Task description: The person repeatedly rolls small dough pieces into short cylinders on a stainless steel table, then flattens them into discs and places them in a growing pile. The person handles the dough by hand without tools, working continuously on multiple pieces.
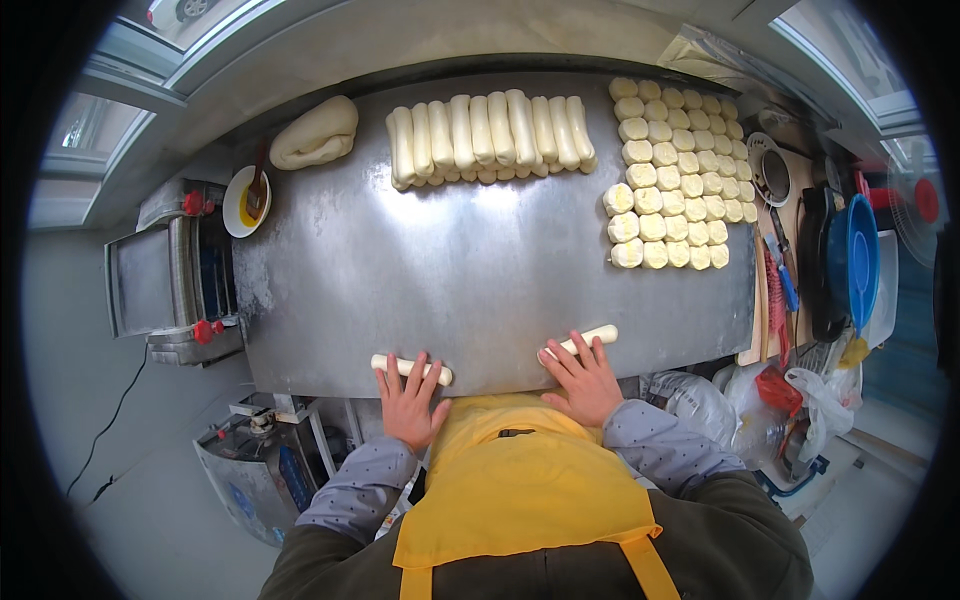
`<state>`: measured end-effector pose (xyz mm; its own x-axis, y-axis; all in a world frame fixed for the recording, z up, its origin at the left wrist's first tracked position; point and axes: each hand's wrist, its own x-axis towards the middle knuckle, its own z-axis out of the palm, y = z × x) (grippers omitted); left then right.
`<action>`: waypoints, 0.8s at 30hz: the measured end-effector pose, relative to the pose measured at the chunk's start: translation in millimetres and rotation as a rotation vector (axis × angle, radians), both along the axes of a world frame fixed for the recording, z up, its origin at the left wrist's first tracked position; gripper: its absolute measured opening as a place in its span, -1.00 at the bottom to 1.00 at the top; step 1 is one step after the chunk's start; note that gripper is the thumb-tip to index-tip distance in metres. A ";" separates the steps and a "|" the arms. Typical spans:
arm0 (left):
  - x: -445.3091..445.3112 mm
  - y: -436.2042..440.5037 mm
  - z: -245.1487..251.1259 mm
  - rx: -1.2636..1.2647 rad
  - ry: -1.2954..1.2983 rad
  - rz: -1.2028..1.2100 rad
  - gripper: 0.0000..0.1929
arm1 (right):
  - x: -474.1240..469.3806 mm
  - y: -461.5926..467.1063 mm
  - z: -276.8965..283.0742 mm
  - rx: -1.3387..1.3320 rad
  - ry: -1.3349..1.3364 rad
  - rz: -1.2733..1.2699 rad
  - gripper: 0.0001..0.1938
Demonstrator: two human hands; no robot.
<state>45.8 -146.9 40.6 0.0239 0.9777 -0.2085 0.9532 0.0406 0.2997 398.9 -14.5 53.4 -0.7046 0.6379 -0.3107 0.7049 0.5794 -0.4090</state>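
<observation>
Near the front edge of the metal worktable, my left hand lies with spread fingers on a short dough roll. My right hand rests its spread fingers on another dough roll, whose right end sticks out past them. Neither hand is closed round its roll. Farther back, long dough rolls are stacked side by side in layers. To their right stand rows of small round dough pieces. A large folded lump of dough sits at the back left.
A white bowl with yellow liquid and a brush stands at the table's left edge, beside a metal machine with red knobs. On the right are a wooden board with knives, a blue basin and plastic bags. A low wall runs behind the table.
</observation>
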 end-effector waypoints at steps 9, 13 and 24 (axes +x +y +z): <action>-7.4 236.9 -29.4 0.422 -0.040 0.071 -0.14 | -126.4 184.5 -36.2 0.566 0.191 -0.169 -0.06; -1.8 139.9 -14.2 0.157 0.048 -0.101 -0.14 | -84.4 117.2 -28.4 0.257 0.072 -0.057 -0.07; -26.2 90.1 14.3 -0.043 -0.430 0.384 -0.75 | -64.2 198.8 -9.9 -0.414 1.001 -0.880 -0.63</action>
<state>19.5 -56.8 54.9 -0.2400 0.9239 -0.2981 0.6601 0.3804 0.6477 334.7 184.3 43.5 -0.1573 0.9687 -0.1922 0.0803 -0.1815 -0.9801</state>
